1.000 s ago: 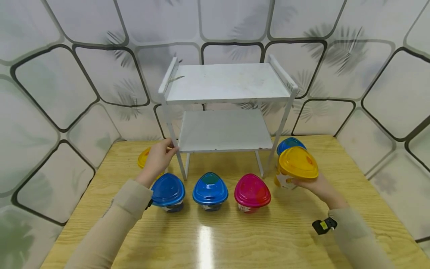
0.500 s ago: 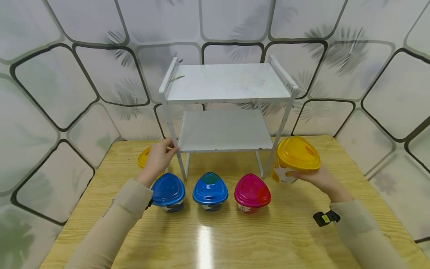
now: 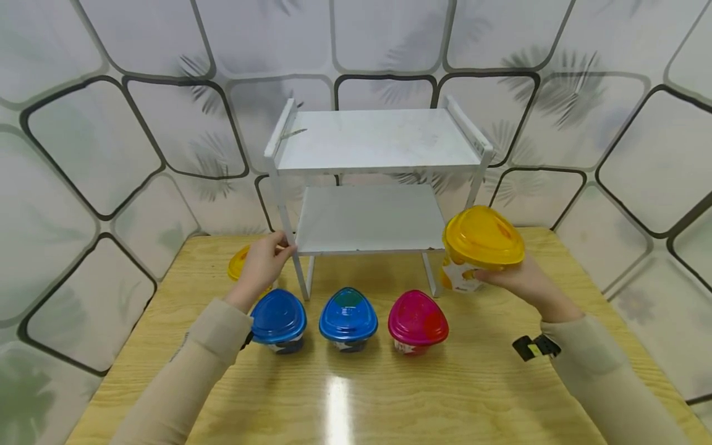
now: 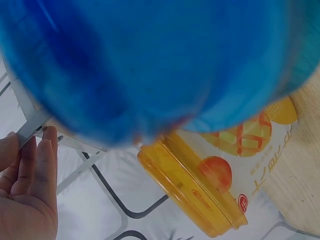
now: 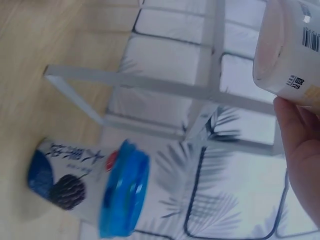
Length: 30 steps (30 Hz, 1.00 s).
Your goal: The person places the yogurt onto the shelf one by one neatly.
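My left hand [image 3: 263, 266] pinches the front left post of a white two-tier shelf rack [image 3: 378, 139]; the left wrist view shows the fingers [image 4: 39, 170] round that post. Raised off the table, a yellow-lidded cup [image 3: 483, 238] is gripped by my right hand [image 3: 514, 281] beside the rack's front right post. Its pale base with a barcode [image 5: 287, 55] shows in the right wrist view. A blue-lidded cup [image 5: 82, 182] printed with a dark berry stands on the table below; the held cup and hand hide it from the head view.
Before the rack stand two blue-lidded cups [image 3: 278, 318] [image 3: 348, 316] and one pink-lidded cup [image 3: 418, 321] in a row. Another yellow-lidded cup [image 3: 238, 262] is partly hidden behind my left hand. A patterned wall backs the wooden table [image 3: 389, 395].
My right hand has lifted the yellow-lidded cup and brought it slightly left, towards the rack. The blue-lidded cup behind it has gone out of sight. My left hand stays at the post.
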{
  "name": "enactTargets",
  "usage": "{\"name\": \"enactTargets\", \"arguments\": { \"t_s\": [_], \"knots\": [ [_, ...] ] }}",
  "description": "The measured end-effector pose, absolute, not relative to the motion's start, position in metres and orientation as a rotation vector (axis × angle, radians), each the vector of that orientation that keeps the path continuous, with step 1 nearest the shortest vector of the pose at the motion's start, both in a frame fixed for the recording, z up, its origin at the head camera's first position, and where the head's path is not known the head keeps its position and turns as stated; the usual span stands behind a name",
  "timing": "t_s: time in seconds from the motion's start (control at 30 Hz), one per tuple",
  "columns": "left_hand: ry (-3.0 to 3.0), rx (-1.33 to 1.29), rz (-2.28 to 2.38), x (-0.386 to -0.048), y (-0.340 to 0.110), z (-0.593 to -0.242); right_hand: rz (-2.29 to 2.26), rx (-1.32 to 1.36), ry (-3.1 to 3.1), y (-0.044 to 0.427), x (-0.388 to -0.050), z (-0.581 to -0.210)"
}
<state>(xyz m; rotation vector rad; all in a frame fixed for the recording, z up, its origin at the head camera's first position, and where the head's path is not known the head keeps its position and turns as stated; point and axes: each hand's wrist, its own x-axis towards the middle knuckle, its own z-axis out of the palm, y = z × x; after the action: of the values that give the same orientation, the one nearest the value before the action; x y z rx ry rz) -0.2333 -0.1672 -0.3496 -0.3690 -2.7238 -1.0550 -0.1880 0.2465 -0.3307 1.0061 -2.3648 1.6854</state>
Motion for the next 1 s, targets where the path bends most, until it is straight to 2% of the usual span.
{"name": "enactTargets", "arguments": {
  "t_s": [0.57, 1.0],
  "knots": [
    [-2.733, -0.353, -1.087, -0.236, -0.169, -0.352, 1.637, 1.289, -2.166, 0.205, -0.207, -0.280],
    [-2.720, -0.354, -1.093, -0.237, -0.170, -0.353, 1.615, 1.265, -2.232, 0.163, -0.230, -0.218]
  ]
}}
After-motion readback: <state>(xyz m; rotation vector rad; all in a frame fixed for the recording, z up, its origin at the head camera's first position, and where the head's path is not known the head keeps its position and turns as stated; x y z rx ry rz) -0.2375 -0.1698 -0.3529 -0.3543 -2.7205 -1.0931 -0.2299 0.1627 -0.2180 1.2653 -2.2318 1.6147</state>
